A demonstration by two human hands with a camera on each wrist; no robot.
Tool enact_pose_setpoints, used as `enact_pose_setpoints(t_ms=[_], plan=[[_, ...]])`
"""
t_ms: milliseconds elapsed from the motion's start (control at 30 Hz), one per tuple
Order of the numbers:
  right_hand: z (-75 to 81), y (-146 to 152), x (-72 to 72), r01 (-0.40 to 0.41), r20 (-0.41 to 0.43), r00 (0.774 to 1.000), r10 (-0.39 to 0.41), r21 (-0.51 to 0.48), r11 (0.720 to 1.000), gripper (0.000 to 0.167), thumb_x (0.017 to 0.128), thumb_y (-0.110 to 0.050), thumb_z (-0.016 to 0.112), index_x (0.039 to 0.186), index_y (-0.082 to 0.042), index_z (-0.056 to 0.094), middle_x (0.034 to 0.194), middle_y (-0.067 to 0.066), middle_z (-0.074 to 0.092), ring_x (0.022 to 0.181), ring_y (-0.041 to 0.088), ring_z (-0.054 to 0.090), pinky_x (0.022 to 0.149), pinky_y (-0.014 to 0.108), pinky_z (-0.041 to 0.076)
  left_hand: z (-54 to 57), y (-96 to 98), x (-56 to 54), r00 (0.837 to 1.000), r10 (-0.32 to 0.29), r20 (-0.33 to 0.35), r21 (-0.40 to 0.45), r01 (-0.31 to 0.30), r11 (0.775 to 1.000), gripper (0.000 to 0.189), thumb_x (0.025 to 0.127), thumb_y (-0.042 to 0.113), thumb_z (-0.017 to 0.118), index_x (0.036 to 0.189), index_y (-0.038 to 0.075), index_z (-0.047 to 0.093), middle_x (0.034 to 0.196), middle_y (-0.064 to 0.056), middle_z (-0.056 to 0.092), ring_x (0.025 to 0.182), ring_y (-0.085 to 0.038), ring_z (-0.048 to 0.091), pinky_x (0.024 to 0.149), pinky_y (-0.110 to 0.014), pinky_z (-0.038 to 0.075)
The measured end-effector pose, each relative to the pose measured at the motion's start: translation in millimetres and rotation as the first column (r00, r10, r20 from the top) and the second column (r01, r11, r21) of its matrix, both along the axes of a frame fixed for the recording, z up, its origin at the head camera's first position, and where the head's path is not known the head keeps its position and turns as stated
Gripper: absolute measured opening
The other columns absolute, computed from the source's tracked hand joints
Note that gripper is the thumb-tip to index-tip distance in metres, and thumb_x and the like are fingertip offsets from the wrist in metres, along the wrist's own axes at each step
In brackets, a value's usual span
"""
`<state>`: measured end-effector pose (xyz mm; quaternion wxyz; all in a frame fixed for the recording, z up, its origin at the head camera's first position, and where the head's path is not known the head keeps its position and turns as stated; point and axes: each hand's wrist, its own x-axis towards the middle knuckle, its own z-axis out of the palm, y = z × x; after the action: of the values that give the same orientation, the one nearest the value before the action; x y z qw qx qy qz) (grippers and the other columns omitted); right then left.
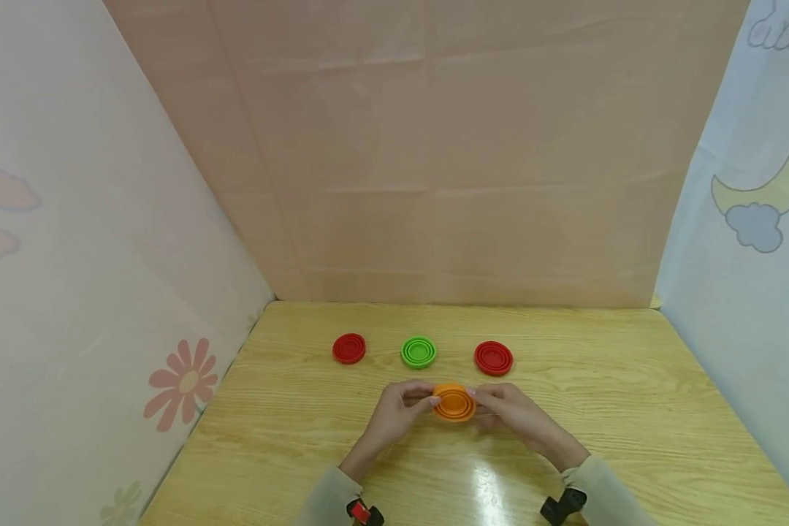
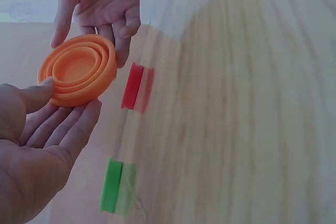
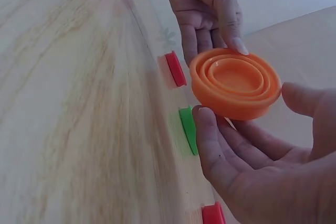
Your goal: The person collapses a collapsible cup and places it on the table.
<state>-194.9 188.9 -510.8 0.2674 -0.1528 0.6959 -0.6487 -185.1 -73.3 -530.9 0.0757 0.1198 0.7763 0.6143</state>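
An orange collapsible cup (image 1: 454, 404), folded flat into concentric rings, is held above the table between both hands. My left hand (image 1: 394, 413) grips its left rim, thumb on top and fingers underneath. On the opposite side my right hand (image 1: 522, 420) holds the rim with its thumb at the edge and its fingers below. In the left wrist view the cup (image 2: 76, 72) tilts, its ringed hollow facing the camera. The right wrist view shows the same cup (image 3: 236, 85), with the right fingers supporting its underside.
Beyond the hands, a red folded cup (image 1: 349, 348), a green one (image 1: 418, 352) and another red one (image 1: 493, 358) lie in a row on the wooden table (image 1: 289, 409). A brown panel (image 1: 434, 146) stands behind; pale printed sheets flank both sides.
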Motion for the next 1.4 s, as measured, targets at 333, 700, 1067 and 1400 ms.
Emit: enact_pose_setpoints(t_ms=[333,700,1067,1400], plan=[[-5.5,5,-0.8,0.043,0.024,0.999,-0.041,-0.075,0.996,0.050,0.105,-0.019,0.064,0.139,0.016,0.054,0.124,0.010,0.075,0.107,0.016,0.075,0.097,0.036,0.063,1.6,7.1,-1.0,0.988,0.016,0.155,0.159,-0.041,0.986,0.027,0.099,0.017,0.074,0.118,-0.002,0.075,0.111,-0.018,0.079,0.098,-0.021,0.079,0.085,-0.037,0.067],[-2.8,13,2.6,0.069,0.118,0.992,-0.048,-0.179,0.982,0.048,0.106,-0.012,0.061,0.141,0.019,0.049,0.120,0.008,0.076,0.106,0.019,0.076,0.098,0.042,0.063,0.8,8.2,-4.3,0.937,-0.066,0.343,0.313,-0.048,0.949,0.029,0.099,0.013,0.073,0.120,-0.007,0.072,0.108,-0.020,0.079,0.094,-0.021,0.080,0.084,-0.038,0.067],[-17.4,17,1.4,0.084,0.203,0.978,-0.038,-0.226,0.970,0.034,0.106,-0.010,0.060,0.134,0.009,0.062,0.116,0.005,0.076,0.106,0.019,0.076,0.096,0.041,0.064,1.8,6.0,-5.8,0.908,-0.104,0.406,0.299,-0.025,0.954,0.028,0.100,0.016,0.072,0.118,-0.005,0.073,0.108,-0.016,0.078,0.094,-0.024,0.080,0.088,-0.038,0.066],[-26.8,25,-1.1,0.094,0.232,0.972,-0.021,-0.308,0.947,0.025,0.107,-0.002,0.056,0.129,0.003,0.067,0.118,0.005,0.075,0.108,0.018,0.075,0.100,0.042,0.062,-0.4,5.0,-14.5,0.897,-0.111,0.427,0.299,-0.024,0.954,0.026,0.099,0.010,0.072,0.118,-0.007,0.074,0.110,-0.018,0.079,0.094,-0.024,0.079,0.089,-0.041,0.066]])
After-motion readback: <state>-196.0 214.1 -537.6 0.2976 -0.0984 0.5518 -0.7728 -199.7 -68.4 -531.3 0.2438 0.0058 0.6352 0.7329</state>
